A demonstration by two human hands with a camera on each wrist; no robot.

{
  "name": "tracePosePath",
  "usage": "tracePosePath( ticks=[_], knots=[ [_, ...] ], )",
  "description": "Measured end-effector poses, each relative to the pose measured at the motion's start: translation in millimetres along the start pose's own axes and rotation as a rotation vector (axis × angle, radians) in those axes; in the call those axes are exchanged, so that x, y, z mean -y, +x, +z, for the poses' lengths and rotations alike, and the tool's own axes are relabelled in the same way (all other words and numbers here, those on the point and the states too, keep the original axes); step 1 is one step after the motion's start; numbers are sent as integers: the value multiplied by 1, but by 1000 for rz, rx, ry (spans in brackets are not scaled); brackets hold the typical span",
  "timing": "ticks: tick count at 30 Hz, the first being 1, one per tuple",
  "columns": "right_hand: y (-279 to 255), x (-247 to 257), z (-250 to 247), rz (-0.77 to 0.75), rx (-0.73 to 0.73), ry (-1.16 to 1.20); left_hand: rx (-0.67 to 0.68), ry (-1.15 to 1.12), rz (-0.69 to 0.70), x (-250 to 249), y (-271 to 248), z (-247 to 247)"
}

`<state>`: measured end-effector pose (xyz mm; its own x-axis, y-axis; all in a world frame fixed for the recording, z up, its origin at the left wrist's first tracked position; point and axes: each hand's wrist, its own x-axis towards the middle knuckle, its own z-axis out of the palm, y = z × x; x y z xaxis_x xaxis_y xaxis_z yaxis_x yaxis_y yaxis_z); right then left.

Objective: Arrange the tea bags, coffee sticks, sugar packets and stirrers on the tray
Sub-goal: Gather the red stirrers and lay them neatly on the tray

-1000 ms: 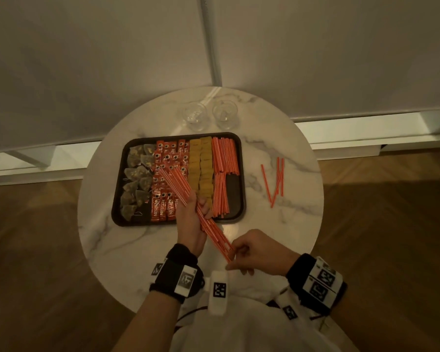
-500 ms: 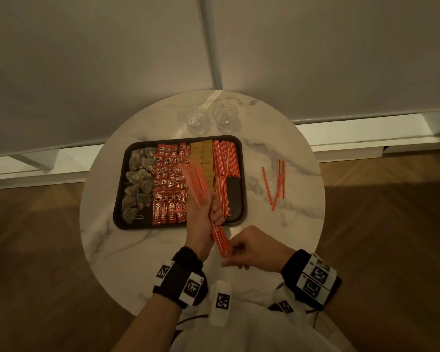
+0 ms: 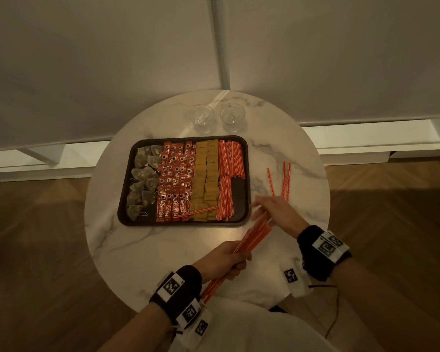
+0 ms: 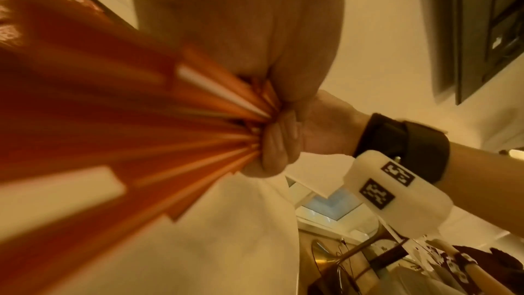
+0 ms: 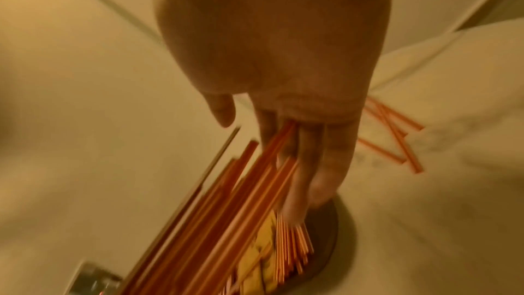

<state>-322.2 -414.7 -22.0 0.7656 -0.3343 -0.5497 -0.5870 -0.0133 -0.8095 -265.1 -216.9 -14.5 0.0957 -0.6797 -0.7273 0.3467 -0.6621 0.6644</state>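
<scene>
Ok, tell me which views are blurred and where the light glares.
Head view: dim and warm, mostly sharp, a soft glare patch on the marble table below the tray; right hand slightly smeared. Left wrist view: stirrer bundle heavily blurred close to the lens. Right wrist view: motion blur throughout; loose stirrers still readable.

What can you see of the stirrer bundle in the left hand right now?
The stirrer bundle is a fistful of thin orange-and-white striped sticks, plastic by the look. The left hand grips it near the middle, tilted diagonally above the table, near ends fanning by the wrist. The right hand touches its far ends with straight fingers beside the tray's corner.
</scene>
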Motion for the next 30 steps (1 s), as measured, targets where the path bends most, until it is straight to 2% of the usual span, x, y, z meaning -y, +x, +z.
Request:
tracePosePath(
  ticks=[3, 6, 7, 9, 12, 15, 18, 21, 25, 30],
  knots=[
    [0, 0, 20, 9, 185, -186, -9, 21, -10, -4, 2, -1],
    [1, 1, 33, 5, 286, -241, -17, -2, -15, 0, -4, -7],
    [4, 3, 36, -4, 292, -227, -30, -18, -13, 4, -8, -11],
    [15, 10, 42, -82, 206, -220, -102, -69, -8, 14, -18, -21],
    [39, 19, 60, -247, 91, -362, -286, -231, 13, 35, -33, -43],
    [62, 28, 93, -359, 164, -607, -471, -405, 2, 59, -49, -63],
    [83, 38, 125, -415, 171, -878, -558, -488, -8, 77, -63, -76],
    [102, 39, 148, -454, 139, -1047, -581, -562, 8, 90, -74, -86],
    [116, 38, 167, -422, 136, -1208, -587, -691, 60, 98, -82, -97],
    [120, 45, 175, -327, 160, -1265, -530, -839, 89, 106, -79, -108]
  ],
)
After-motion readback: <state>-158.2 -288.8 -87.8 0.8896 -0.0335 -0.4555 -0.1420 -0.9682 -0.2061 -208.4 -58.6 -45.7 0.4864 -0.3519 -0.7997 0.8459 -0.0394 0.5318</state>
